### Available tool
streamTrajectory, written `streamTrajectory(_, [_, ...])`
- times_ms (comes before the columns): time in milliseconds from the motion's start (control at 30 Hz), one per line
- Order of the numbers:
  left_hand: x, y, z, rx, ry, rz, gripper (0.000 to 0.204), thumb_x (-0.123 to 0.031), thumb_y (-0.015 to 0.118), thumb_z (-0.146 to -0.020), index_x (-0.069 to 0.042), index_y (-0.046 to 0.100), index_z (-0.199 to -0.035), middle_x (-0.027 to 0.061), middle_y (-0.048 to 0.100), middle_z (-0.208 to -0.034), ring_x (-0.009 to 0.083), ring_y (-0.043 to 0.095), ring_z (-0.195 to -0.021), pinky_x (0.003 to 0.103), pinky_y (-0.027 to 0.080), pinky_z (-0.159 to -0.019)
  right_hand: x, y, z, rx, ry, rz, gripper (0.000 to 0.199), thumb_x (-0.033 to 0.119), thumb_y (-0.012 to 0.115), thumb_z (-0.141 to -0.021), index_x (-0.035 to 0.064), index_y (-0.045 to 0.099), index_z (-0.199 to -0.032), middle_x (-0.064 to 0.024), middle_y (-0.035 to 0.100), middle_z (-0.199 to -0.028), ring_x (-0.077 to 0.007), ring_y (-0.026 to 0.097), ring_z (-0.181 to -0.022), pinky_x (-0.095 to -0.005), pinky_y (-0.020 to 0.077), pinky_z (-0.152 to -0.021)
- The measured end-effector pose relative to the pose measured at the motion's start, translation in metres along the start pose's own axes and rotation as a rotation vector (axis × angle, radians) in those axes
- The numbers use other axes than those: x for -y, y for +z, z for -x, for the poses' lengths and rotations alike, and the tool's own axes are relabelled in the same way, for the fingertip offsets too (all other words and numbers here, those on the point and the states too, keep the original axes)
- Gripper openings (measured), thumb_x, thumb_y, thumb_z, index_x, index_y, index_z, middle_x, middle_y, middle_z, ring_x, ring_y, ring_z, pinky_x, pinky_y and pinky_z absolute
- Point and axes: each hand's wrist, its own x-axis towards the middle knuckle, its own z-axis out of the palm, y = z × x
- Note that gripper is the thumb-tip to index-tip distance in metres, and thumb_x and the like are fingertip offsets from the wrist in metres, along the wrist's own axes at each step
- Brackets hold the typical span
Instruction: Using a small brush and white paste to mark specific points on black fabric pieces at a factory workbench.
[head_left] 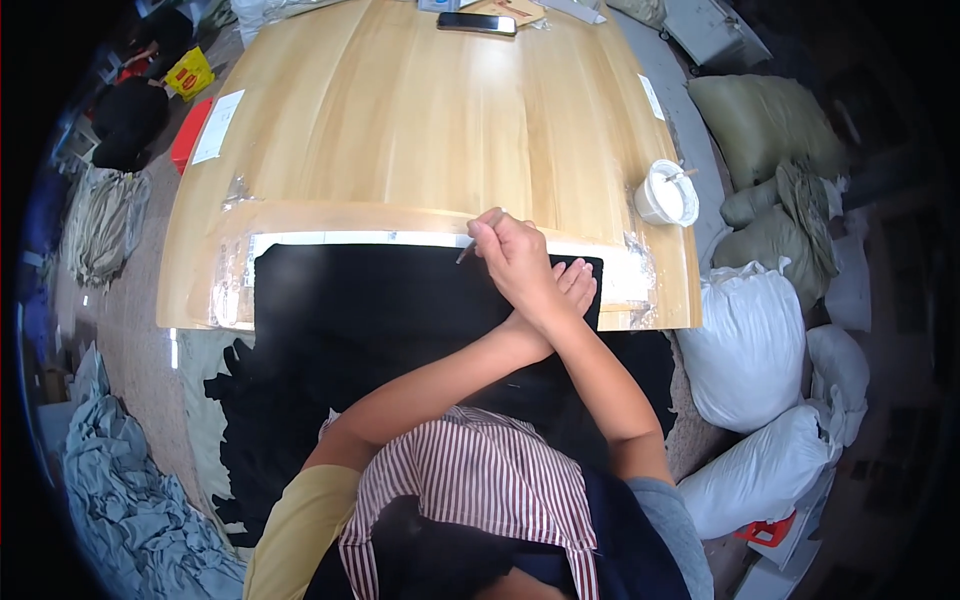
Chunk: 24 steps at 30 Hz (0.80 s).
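A sheet of black fabric (370, 290) lies over the table's near edge and hangs down in front of me. My forearms cross above it, the right over the left. In my right hand (512, 262), closed near the cloth's far edge, is a slim pen-like stick (463, 256) with its tip pointing down and left at the fabric. Whether the tip touches cannot be told. My left hand (575, 285) rests flat on the cloth near its far right corner, fingers stretched out, its palm partly hidden behind my right wrist.
Right of the cloth stands a white tub (653, 205) with a stick in it. A phone (477, 23) lies at the far side of the wooden table (420, 120). White sacks (745, 345) line the right side; grey-blue cloth (140, 490) is heaped at left.
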Motion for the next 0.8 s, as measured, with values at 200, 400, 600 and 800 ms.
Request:
streamTrajectory(200, [-0.002, 0.006, -0.002, 0.068, -0.024, -0.028, 0.057, -0.028, 0.044, -0.092, 0.010, 0.044, -0.135, 0.0277, 0.040, -0.146, 0.0404, 0.033, -0.142, 0.052, 0.027, -0.116, 0.019, 0.005, -0.009, 0.030, 0.088, -0.218, 0.022, 0.016, 0.057, -0.099, -0.0005, 0.064, -0.087, -0.0059, 0.063, -0.066, -0.0124, 0.061, -0.060, -0.0264, 0.0478, -0.057])
streamTrajectory(400, [-0.006, -0.001, -0.006, -0.018, -0.067, 0.064, 0.054, -0.027, 0.048, -0.088, 0.011, 0.054, -0.126, 0.0279, 0.048, -0.138, 0.0408, 0.039, -0.137, 0.051, 0.029, -0.114, 0.040, 0.060, -0.036, 0.087, -0.033, -0.264, 0.021, 0.016, 0.057, -0.098, 0.0010, 0.063, -0.084, -0.0058, 0.062, -0.064, -0.0149, 0.062, -0.058, -0.0272, 0.0477, -0.056])
streamTrajectory(600, [-0.007, -0.002, -0.004, -0.087, -0.074, 0.069, 0.054, -0.027, 0.049, -0.088, 0.010, 0.055, -0.126, 0.0265, 0.050, -0.137, 0.0397, 0.040, -0.137, 0.050, 0.029, -0.114, 0.045, 0.068, -0.042, 0.027, -0.184, -0.159, 0.018, 0.014, 0.058, -0.097, -0.0002, 0.063, -0.086, -0.0096, 0.063, -0.066, -0.0204, 0.063, -0.057, -0.0303, 0.0493, -0.057])
streamTrajectory(800, [-0.007, -0.011, -0.005, -0.015, -0.046, 0.011, 0.055, -0.025, 0.050, -0.086, 0.010, 0.051, -0.129, 0.0266, 0.046, -0.140, 0.0389, 0.037, -0.138, 0.051, 0.030, -0.114, 0.071, 0.106, -0.053, 0.158, -0.051, -0.354, 0.023, 0.018, 0.056, -0.099, -0.0018, 0.064, -0.088, -0.0075, 0.064, -0.069, -0.0127, 0.063, -0.063, -0.0269, 0.0492, -0.060])
